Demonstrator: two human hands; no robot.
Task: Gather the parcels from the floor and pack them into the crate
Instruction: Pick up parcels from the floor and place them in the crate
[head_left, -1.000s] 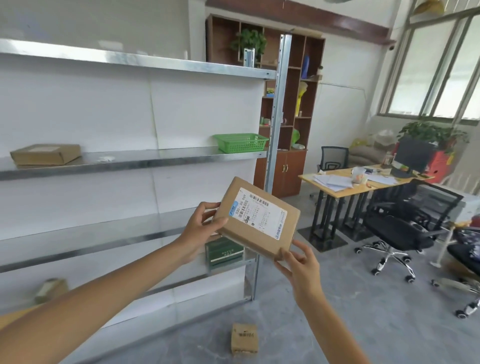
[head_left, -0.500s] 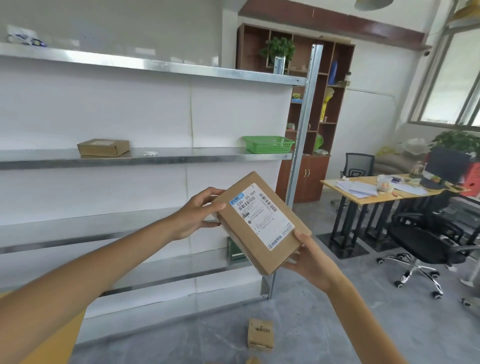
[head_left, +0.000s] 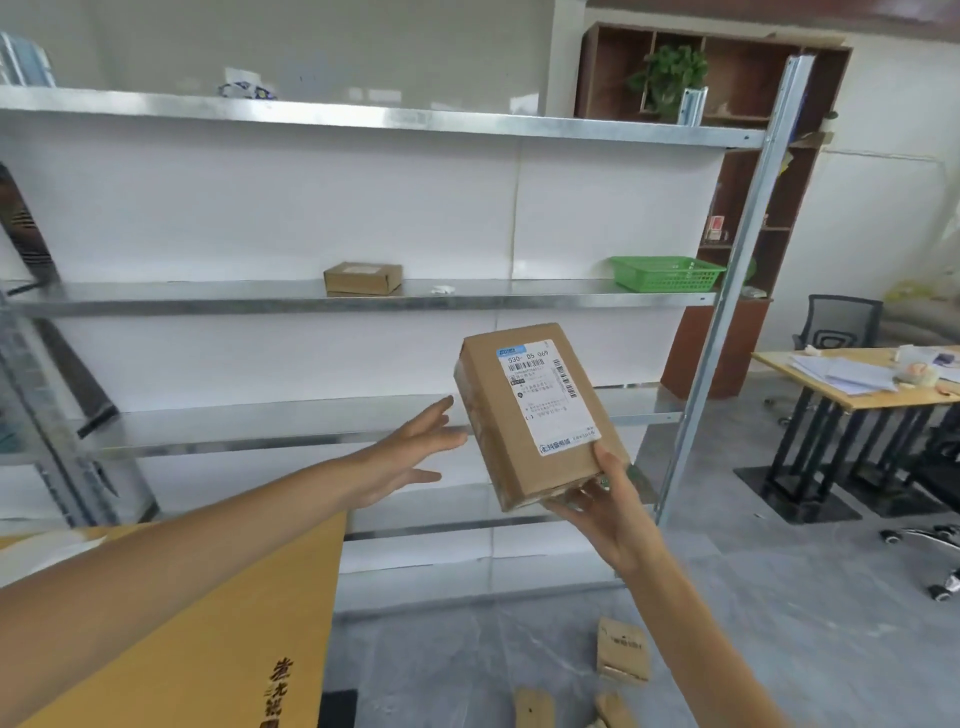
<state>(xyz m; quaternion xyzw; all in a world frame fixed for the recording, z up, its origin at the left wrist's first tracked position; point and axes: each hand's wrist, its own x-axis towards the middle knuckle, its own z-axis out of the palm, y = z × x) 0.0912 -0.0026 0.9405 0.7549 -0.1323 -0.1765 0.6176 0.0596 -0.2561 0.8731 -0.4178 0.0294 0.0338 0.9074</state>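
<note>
A brown cardboard parcel (head_left: 535, 410) with a white shipping label is held up in front of the metal shelving. My right hand (head_left: 602, 499) grips its lower end from below, thumb on the labelled face. To the parcel's left, my left hand (head_left: 410, 447) hangs with straight fingers, a small gap between it and the box. A large tan cardboard crate (head_left: 218, 639) with printed characters fills the lower left. On the grey floor at the bottom lie more small parcels (head_left: 622, 649), one upright and others cut off by the frame edge.
Metal shelving (head_left: 363, 299) spans the wall; one parcel (head_left: 362, 278) and a green basket (head_left: 667, 273) sit on its middle shelf. A wooden bookcase (head_left: 727, 93) stands behind. At the right are a desk (head_left: 852, 384) with papers and office chairs.
My left hand has let go of the parcel and opened beside it. My right hand alone now holds it, turned more upright. The view swung left, bringing the crate into sight.
</note>
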